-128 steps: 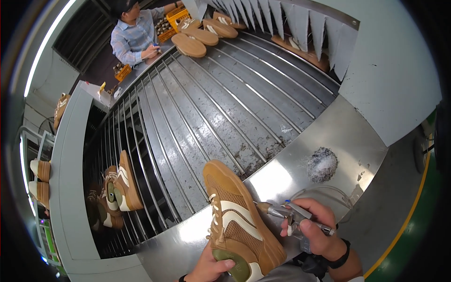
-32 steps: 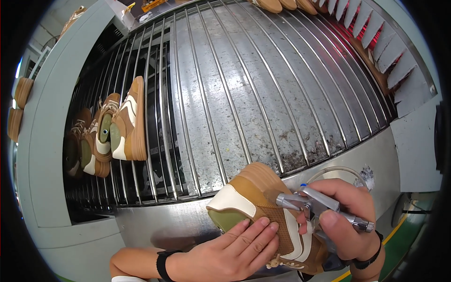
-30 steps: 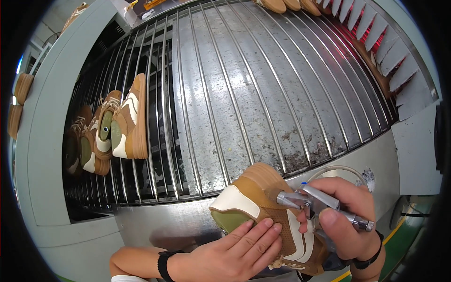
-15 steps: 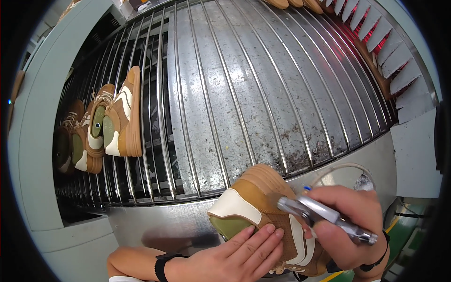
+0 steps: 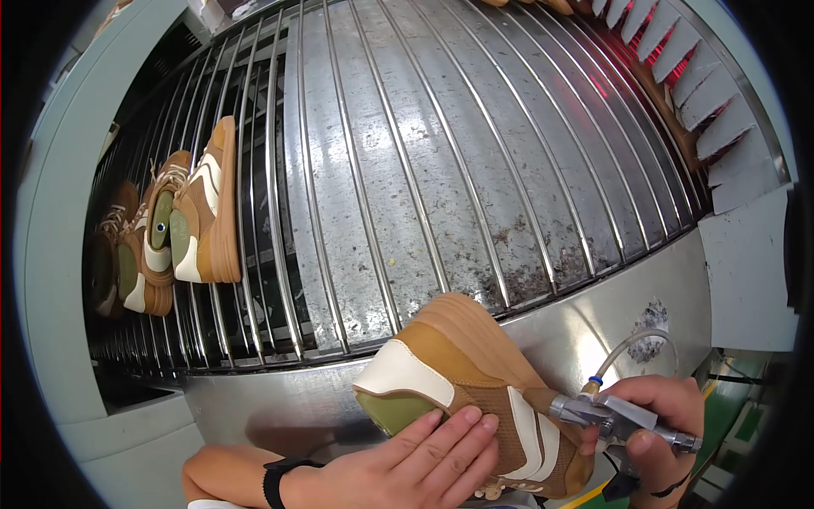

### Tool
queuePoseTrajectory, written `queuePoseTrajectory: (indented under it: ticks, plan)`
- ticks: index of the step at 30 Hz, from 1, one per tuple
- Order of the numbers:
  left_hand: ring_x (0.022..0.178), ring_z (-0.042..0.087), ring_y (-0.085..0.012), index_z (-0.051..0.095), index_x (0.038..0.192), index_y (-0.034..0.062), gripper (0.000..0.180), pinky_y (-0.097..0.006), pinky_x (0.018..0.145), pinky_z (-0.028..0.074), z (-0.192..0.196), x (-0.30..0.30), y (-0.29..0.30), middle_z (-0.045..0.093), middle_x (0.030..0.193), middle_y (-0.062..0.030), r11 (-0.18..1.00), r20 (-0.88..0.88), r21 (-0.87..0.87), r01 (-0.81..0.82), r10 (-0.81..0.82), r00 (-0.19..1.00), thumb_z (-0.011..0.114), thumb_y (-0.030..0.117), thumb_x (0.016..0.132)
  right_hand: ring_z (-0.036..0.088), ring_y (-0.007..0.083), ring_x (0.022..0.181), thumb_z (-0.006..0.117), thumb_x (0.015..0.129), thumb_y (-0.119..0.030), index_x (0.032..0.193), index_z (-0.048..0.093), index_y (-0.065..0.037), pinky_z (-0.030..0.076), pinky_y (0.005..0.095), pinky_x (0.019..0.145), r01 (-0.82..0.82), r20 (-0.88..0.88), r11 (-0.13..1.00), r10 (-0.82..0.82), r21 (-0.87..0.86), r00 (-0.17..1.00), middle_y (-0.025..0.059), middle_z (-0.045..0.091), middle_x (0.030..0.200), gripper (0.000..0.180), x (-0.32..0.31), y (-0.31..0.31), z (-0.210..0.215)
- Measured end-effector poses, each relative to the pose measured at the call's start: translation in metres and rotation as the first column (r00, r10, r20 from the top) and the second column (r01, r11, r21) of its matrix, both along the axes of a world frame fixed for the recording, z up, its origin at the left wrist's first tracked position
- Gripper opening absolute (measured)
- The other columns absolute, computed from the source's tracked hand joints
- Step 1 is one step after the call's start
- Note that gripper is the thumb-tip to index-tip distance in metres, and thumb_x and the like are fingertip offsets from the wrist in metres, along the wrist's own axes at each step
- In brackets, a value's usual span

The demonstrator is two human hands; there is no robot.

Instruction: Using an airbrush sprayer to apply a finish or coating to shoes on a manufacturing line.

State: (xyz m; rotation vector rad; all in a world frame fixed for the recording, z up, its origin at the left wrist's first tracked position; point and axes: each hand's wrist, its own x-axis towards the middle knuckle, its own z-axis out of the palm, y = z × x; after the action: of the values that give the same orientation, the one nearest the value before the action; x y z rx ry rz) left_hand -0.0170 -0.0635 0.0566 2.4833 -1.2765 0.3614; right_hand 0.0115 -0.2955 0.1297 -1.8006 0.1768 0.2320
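Note:
A brown and tan sneaker [image 5: 475, 356] with white stripes, a white heel patch and a green lining lies on its side at the near edge, its gum-coloured sole facing away from me. My left hand [image 5: 424, 462] holds it by the collar, fingers laid along the upper and the thumb hidden. In my right hand [image 5: 661, 424] is a metal glue-brush gun [image 5: 585, 411], gripped by its body, with a hose [image 5: 632, 343] joined at a blue fitting. Its brown brush tip touches or nearly touches the sneaker where the upper meets the sole, towards the toe.
Beyond the sneaker runs a conveyor of metal rods [image 5: 407, 161] over a stained steel plate. Several similar sneakers [image 5: 212, 204] stand on it at the left. Metal flaps [image 5: 708, 93] hang at the right, red light glowing behind them. A steel ledge [image 5: 271, 399] borders the near side.
My right hand has moved right and down, carrying the brush from near the heel towards the toe along the sole edge. The sneakers on the conveyor appear slightly farther left.

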Motion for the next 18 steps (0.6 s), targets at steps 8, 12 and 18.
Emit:
queuePoseTrajectory:
  ticks: [8,12,18]
  plan:
    - [0.117,0.056,-0.0308,0.062,0.110,0.0039,0.028,-0.039,0.098,0.045,0.003,0.002,-0.016,0.060,0.122,-0.0150,0.985,-0.040,-0.147,-0.094,0.089,0.995,0.058,0.020,0.087,0.067,0.0174,0.062,0.060,0.084,-0.052,0.092,0.064,0.006,0.053,0.0257,0.061,-0.174,-0.018,0.983,0.174,-0.051,0.985,0.0100,0.067,0.068,0.059,0.005,-0.009,0.015]
    - [0.117,0.056,-0.0309,0.062,0.110,0.0038,0.028,-0.039,0.099,0.045,0.004,-0.001,-0.014,0.060,0.122,-0.0152,0.983,-0.054,-0.094,-0.160,0.156,0.986,0.058,0.019,0.087,0.067,0.0210,0.066,0.060,0.085,-0.041,0.097,0.062,0.006,0.052,0.0277,0.063,-0.332,0.063,0.943,0.332,-0.002,0.941,0.0134,0.066,0.075,0.049,0.010,-0.026,-0.001]
    - [0.116,0.056,-0.0320,0.062,0.111,0.0026,0.029,-0.039,0.099,0.045,0.000,-0.001,-0.025,0.060,0.122,-0.0166,0.964,-0.098,-0.225,-0.145,0.125,0.987,0.059,0.018,0.086,0.067,0.0250,0.071,0.059,0.083,-0.042,0.100,0.064,0.003,0.050,0.0301,0.064,-0.286,0.025,0.948,0.292,-0.140,0.956,0.0149,0.068,0.081,0.049,-0.020,-0.046,0.014]
